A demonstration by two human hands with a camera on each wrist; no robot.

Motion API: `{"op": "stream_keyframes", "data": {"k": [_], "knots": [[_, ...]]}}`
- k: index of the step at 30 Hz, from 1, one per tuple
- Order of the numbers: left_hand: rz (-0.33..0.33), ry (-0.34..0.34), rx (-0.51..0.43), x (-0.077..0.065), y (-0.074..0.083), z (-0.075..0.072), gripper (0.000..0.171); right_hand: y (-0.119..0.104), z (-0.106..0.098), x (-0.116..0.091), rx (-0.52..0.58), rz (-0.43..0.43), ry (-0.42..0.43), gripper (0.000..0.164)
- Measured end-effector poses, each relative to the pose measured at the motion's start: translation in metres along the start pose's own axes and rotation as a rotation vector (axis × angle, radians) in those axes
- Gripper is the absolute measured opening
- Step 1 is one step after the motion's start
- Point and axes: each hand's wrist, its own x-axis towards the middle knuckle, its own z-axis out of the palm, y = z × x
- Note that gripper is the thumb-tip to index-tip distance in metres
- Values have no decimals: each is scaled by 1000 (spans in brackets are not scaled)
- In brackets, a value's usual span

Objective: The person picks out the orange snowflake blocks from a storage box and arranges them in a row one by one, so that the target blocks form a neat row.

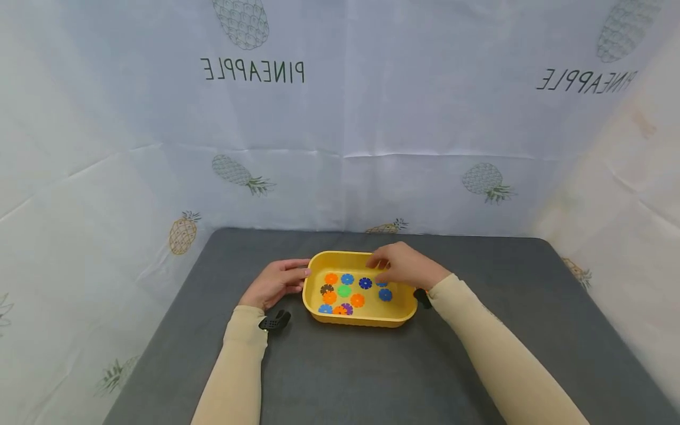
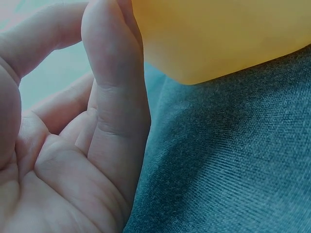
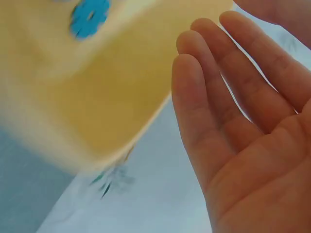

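A shallow yellow plastic tray with rounded corners sits on the dark tabletop. Several small notched snowflake discs lie loose in it, among them a green disc, a dark blue disc and an orange disc. At the tray's left end my left hand holds the rim, its thumb at the top edge and its fingers along the outside wall; their tips are partly out of the left wrist view. Over the tray's right side hovers my right hand, fingers loosely bent and apart, near a blue disc.
The grey tabletop extends around the tray on all sides. White cloth printed with pineapples hangs behind the table and along both sides. A black band circles the left wrist.
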Motion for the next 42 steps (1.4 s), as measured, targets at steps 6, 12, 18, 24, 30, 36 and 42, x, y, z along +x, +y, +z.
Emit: {"op": "stream_keyframes", "data": {"k": [6, 12, 18, 24, 30, 36, 42], "knots": [[-8, -2, -5, 2, -1, 2, 56, -18, 26, 25, -84, -58, -137, 27], [-15, -11, -13, 3, -4, 3, 52, -22, 47, 34, -134, -84, -190, 16], [0, -11, -6, 1, -1, 3, 53, -27, 51, 35, -167, -93, -173, 20], [-11, -1, -9, -1, 1, 2, 52, -27, 54, 38, -197, -87, -169, 23], [-6, -8, -9, 0, -1, 3, 54, -26, 54, 38, -169, -57, -178, 20], [-6, -9, -14, 1, -1, 3, 54, -25, 51, 37, -139, -41, -178, 18], [-4, -8, -18, 1, -1, -1, 54, -22, 43, 40, -114, -30, -160, 16]]}}
